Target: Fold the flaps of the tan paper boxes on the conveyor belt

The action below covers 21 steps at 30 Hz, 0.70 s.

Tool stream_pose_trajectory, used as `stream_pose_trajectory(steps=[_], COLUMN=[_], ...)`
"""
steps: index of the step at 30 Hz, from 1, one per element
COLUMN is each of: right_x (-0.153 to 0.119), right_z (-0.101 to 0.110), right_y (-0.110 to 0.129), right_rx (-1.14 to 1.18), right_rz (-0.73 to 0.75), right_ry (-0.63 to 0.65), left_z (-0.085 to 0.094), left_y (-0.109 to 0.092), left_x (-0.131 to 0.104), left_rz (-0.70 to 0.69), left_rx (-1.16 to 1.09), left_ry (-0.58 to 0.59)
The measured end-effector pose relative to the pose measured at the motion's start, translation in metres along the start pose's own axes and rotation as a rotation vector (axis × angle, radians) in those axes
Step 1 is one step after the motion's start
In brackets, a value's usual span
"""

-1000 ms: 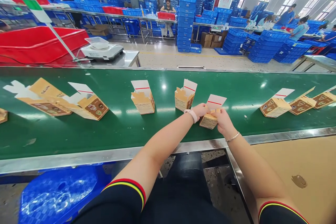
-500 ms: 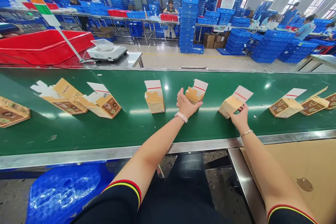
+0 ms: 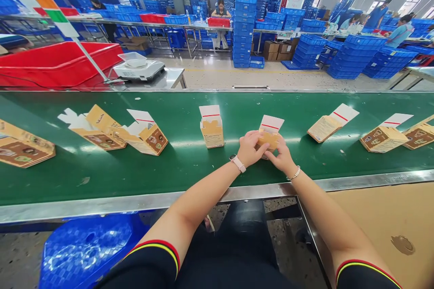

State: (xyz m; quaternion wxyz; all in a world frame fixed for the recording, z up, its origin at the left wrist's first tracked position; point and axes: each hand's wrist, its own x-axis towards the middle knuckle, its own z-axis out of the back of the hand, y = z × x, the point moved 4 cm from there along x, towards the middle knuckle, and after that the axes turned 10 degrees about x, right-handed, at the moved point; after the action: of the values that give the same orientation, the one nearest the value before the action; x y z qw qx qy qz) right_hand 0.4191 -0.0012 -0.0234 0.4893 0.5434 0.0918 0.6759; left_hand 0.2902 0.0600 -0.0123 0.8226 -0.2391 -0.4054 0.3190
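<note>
Both of my hands close around one small tan carton [image 3: 270, 139] on the green conveyor belt [image 3: 183, 171]. Its white top flap with a red line stands up behind the fingers. My left hand [image 3: 250, 148] grips its left side, and my right hand [image 3: 282, 157] its right side, with thumbs at the front. To the left stands an upright carton [image 3: 212, 134] with its flap raised. On the right a closed-bodied carton [image 3: 323, 128] lies tilted, its white flap sticking up to the right, with nobody touching it.
More cartons [image 3: 147, 137] sit to the left, and others [image 3: 383, 137] to the right. Beyond the belt are a red bin [image 3: 61, 65], a white scale [image 3: 139, 67] and stacked blue crates [image 3: 244, 31]. A blue stool [image 3: 84, 248] and cardboard [image 3: 373, 216] lie on my side. Several people work behind.
My right hand has let go of the right-hand carton and moved left onto the carton my left hand holds. The cartons on the belt have shifted to the right.
</note>
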Motion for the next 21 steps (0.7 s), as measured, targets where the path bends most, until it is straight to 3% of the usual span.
stream_pose_trajectory(steps=[2, 4, 7, 9, 11, 13, 16, 19, 21], right_x=[0.003, 0.005, 0.005, 0.005, 0.006, 0.008, 0.010, 0.007, 0.001], right_z=[0.002, 0.004, 0.005, 0.005, 0.008, 0.013, 0.018, 0.025, 0.033], right_y=[-0.005, -0.010, -0.019, -0.025, -0.028, -0.030, -0.035, -0.034, -0.022], right_rx=[0.091, 0.147, 0.237, 0.316, 0.350, 0.345, 0.258, 0.094, -0.066], right_rz=[-0.112, -0.243, -0.506, -0.681, -0.778, -0.807, -0.817, -0.778, -0.620], right_ry=[-0.133, -0.331, -0.590, -0.667, -0.678, -0.656, -0.600, -0.602, -0.653], left_z=[-0.002, -0.007, -0.014, -0.023, -0.034, -0.042, -0.052, -0.055, -0.045], left_y=[-0.001, -0.001, 0.004, 0.007, 0.006, 0.005, 0.002, -0.005, -0.010], left_x=[0.005, 0.012, 0.024, 0.029, 0.033, 0.039, 0.047, 0.048, 0.041], left_rz=[0.015, 0.112, 0.425, 0.643, 0.775, 0.830, 0.852, 0.835, 0.752], left_rx=[0.031, -0.010, -0.197, -0.378, -0.522, -0.571, -0.545, -0.515, -0.473], left_ry=[0.033, 0.037, -0.009, 0.080, 0.264, 0.392, 0.429, 0.382, 0.272])
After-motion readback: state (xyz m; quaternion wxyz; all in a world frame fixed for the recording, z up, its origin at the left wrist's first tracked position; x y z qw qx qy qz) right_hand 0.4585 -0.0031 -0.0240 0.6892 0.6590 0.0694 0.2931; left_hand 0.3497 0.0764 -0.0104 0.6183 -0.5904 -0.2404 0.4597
